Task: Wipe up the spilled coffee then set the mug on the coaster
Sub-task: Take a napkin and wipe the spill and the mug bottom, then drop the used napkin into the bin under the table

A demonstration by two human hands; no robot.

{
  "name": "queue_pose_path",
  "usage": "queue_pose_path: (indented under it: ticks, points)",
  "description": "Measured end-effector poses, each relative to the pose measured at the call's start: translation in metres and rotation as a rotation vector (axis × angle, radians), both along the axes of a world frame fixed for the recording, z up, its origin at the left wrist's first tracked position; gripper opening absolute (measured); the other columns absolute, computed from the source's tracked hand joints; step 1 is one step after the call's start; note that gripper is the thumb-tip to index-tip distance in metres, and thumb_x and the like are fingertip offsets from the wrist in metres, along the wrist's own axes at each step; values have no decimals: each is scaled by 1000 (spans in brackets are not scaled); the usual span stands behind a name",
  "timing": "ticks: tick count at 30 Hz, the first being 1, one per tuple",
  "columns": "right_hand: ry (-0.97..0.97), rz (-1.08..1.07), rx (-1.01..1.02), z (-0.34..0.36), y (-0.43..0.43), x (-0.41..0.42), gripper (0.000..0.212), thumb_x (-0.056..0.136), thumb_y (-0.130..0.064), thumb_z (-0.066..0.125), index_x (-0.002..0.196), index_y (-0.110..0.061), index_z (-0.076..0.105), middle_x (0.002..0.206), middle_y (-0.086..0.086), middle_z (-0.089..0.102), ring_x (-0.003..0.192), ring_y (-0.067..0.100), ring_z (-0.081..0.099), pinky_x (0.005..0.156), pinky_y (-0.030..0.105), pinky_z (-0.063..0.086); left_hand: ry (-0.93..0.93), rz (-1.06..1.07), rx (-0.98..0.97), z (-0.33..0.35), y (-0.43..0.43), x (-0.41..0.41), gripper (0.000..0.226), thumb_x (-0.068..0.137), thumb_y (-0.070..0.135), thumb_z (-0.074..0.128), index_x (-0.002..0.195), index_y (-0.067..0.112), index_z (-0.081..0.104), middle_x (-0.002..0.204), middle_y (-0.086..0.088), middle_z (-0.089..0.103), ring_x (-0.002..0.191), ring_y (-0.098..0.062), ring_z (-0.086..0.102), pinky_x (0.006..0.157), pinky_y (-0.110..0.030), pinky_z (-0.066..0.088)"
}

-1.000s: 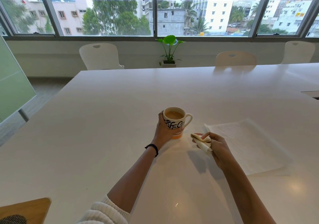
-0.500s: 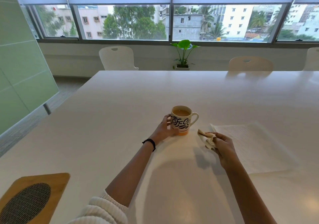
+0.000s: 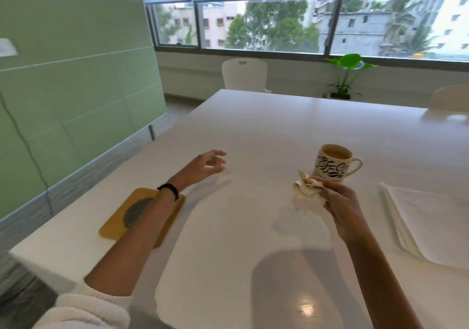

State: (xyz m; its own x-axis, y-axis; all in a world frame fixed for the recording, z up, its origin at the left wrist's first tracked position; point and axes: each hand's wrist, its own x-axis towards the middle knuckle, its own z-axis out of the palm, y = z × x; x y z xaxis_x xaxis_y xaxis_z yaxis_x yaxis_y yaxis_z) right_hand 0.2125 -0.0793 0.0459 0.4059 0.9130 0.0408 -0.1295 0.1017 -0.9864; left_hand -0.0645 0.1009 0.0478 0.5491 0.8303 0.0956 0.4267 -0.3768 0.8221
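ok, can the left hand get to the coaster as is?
Probably yes: the left hand is open and empty, its forearm already crosses over the coaster, and nothing sits on it.

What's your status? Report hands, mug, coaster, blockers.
Left hand open, empty, above table. Right hand shut on tissue. Mug full, on table, not on coaster. Left forearm over coaster; path otherwise clear.

White table, stacked paper sheets, potted plant, white chair, green glass partition
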Motion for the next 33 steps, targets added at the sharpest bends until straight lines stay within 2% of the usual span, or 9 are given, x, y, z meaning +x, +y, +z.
queue_pose_path:
  ticks: [3, 9, 17, 20, 22, 25, 28, 30, 33]
  points:
    - [-54, 136, 30, 6, 4, -44, 41, 86, 11, 36, 94, -12, 69, 77, -8, 74, 74, 2, 66, 60, 12, 51, 20, 101, 11, 8, -2, -67, 33, 88, 20, 59, 120, 25, 50, 116, -5, 60, 110, -16, 56, 98, -30, 43]
    - [-57, 373, 62, 18, 15, -152, 40, 83, 12, 39, 100, -9, 70, 89, 1, 74, 79, 10, 68, 57, 15, 51, 114, 296, 33, -7, -23, -189, 37, 89, 17, 57, 125, 16, 48, 126, -7, 56, 119, -16, 49, 100, -27, 34]
    - [-121, 721, 90, 11, 18, -325, 41, 70, 3, 45, 96, -12, 71, 108, 9, 68, 96, 17, 63, 80, 28, 47, 286, 264, 36, -49, -47, -294, 38, 92, 18, 54, 128, 10, 50, 139, -4, 47, 120, -5, 39, 92, -8, 26]
    - [-74, 889, 110, -8, 6, -376, 39, 72, 7, 46, 99, -7, 71, 110, -2, 68, 104, 13, 60, 85, 21, 45, 295, 227, 58, -66, -53, -310, 39, 93, 23, 52, 131, 12, 50, 145, -3, 42, 134, -10, 35, 106, -16, 24]
    - [-42, 1002, 88, -30, 0, -402, 45, 73, 14, 43, 97, -10, 72, 113, -2, 67, 111, 18, 58, 91, 28, 45, 281, 236, 93, -74, -55, -318, 38, 93, 22, 51, 130, 12, 51, 144, -2, 44, 135, -11, 35, 108, -18, 26]
    - [-53, 1107, -111, -78, -8, -432, 49, 79, 21, 37, 95, -10, 71, 111, -4, 67, 111, 12, 58, 92, 29, 47, 208, 300, 218, -79, -58, -319, 30, 92, 14, 53, 120, 9, 59, 134, -5, 56, 127, -13, 47, 105, -18, 33]
    - [-60, 1064, -383, -148, -19, -456, 32, 76, 4, 49, 95, -10, 71, 93, -11, 72, 93, 6, 66, 84, 26, 51, 157, 347, 311, -84, -60, -320, 25, 90, 12, 52, 112, 10, 65, 124, -4, 63, 115, -14, 59, 99, -26, 46]
    - [-83, 898, -577, -198, -26, -467, 24, 80, 2, 58, 100, -2, 69, 86, 2, 72, 74, 9, 67, 74, 24, 52, 118, 382, 326, -86, -60, -322, 23, 90, 13, 52, 108, 11, 66, 119, -3, 67, 102, -15, 65, 91, -30, 52]
    - [-156, 603, -878, -261, -45, -471, 28, 86, 14, 48, 113, 19, 53, 105, 25, 59, 58, 15, 59, 47, 11, 48, 102, 389, 330, -87, -58, -323, 22, 89, 12, 52, 106, 11, 67, 116, -2, 68, 93, -15, 67, 85, -31, 55]
